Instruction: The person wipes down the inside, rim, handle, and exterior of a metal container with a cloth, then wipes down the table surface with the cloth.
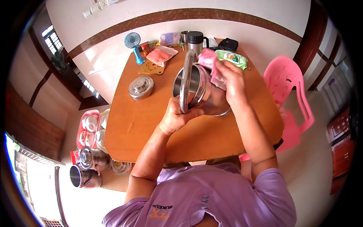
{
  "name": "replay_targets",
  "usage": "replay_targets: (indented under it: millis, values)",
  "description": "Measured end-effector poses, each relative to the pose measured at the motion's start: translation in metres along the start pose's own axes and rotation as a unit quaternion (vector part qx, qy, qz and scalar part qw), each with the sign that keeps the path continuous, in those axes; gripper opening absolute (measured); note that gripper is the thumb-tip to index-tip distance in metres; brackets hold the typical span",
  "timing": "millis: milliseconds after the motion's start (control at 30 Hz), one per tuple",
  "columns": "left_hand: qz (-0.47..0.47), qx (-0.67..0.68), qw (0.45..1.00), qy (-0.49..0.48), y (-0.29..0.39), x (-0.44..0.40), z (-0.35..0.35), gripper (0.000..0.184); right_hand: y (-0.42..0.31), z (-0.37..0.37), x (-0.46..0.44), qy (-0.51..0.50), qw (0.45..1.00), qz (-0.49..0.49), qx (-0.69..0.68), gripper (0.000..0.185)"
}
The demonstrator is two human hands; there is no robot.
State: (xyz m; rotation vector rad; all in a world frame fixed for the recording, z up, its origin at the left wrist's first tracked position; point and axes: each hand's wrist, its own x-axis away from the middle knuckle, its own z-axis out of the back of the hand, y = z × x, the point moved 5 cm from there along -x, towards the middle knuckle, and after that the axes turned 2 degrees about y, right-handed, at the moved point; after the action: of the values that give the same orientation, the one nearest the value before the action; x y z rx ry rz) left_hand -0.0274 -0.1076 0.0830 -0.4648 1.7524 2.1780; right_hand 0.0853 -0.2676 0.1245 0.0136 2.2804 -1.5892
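Observation:
A shiny steel pot [211,99] lies tilted on its side above the wooden table [132,128], its open mouth facing left. My left hand [177,115] is closed round the lower end of its thick curved handle, near the rim. With my right hand [230,81] I hold a pink cloth [208,60] against the pot's outer side, towards its far end. The round steel lid [141,87] rests on the table to the left of the pot.
Along the table's back are a blue fan [132,41], a red-and-white packet [162,56], a steel mug [196,41], a black case [228,44] and green wipes [231,58]. A pink chair [285,75] stands right; pots [85,177] and a pink basket [81,132] are lower left.

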Motion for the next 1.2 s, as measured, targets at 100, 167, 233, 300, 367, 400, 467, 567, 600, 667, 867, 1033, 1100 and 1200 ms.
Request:
replay_targets:
  millis: [100, 167, 233, 300, 367, 400, 467, 567, 600, 667, 867, 1033, 1100, 1200]
  values:
    - [0.032, 0.043, 0.999, -0.010, -0.005, -0.001, 0.000, 0.030, -0.045, -0.030, 0.022, 0.008, 0.951, 0.016, -0.309, 0.027]
    - [0.042, 0.073, 0.996, 0.011, -0.006, 0.001, -0.001, 0.038, -0.069, -0.051, 0.048, -0.168, 0.944, 0.277, 0.060, 0.025]
    - [0.042, 0.108, 0.991, 0.062, -0.005, 0.008, -0.005, 0.049, -0.066, -0.078, 0.082, -0.211, 0.653, 0.586, 0.432, 0.030]
    - [-0.123, -0.054, 0.990, 0.044, -0.010, 0.007, 0.000, 0.065, -0.054, -0.085, 0.093, -0.240, 0.638, 0.553, 0.479, 0.034]
    - [0.020, 0.041, 0.999, 0.005, -0.014, 0.007, -0.003, 0.065, -0.064, -0.080, 0.088, -0.258, 0.628, 0.559, 0.475, 0.034]
    - [0.000, 0.101, 0.995, 0.016, -0.012, 0.006, -0.005, 0.066, -0.068, -0.078, 0.085, -0.258, 0.616, 0.560, 0.490, 0.038]
    - [0.019, 0.181, 0.983, 0.011, -0.017, 0.007, -0.010, 0.069, -0.072, -0.073, 0.078, -0.265, 0.608, 0.580, 0.473, 0.034]
    - [-0.037, 0.162, 0.986, -0.001, -0.005, 0.004, -0.017, 0.052, -0.079, -0.066, 0.067, -0.246, 0.582, 0.609, 0.479, 0.029]
    - [-0.041, 0.090, 0.995, -0.024, 0.000, 0.004, -0.015, 0.045, -0.078, -0.064, 0.062, -0.229, 0.568, 0.620, 0.491, 0.031]
    - [-0.061, -0.028, 0.997, -0.027, 0.017, 0.005, -0.016, 0.023, -0.082, -0.060, 0.050, -0.199, 0.551, 0.651, 0.483, 0.027]
    - [-0.044, -0.053, 0.997, -0.027, 0.008, 0.006, -0.013, 0.024, -0.071, -0.053, 0.008, -0.162, 0.639, 0.614, 0.435, 0.018]
    - [-0.082, -0.036, 0.996, -0.019, 0.023, 0.007, -0.016, 0.022, -0.017, -0.024, -0.032, -0.260, 0.918, 0.187, 0.233, 0.026]
    - [-0.104, -0.052, 0.993, -0.030, 0.027, 0.007, -0.017, 0.022, -0.012, -0.019, -0.035, -0.295, 0.918, 0.123, 0.233, 0.033]
    - [-0.123, -0.072, 0.989, -0.037, 0.019, 0.008, -0.020, 0.032, -0.012, -0.017, -0.027, -0.347, 0.925, 0.043, 0.150, 0.038]
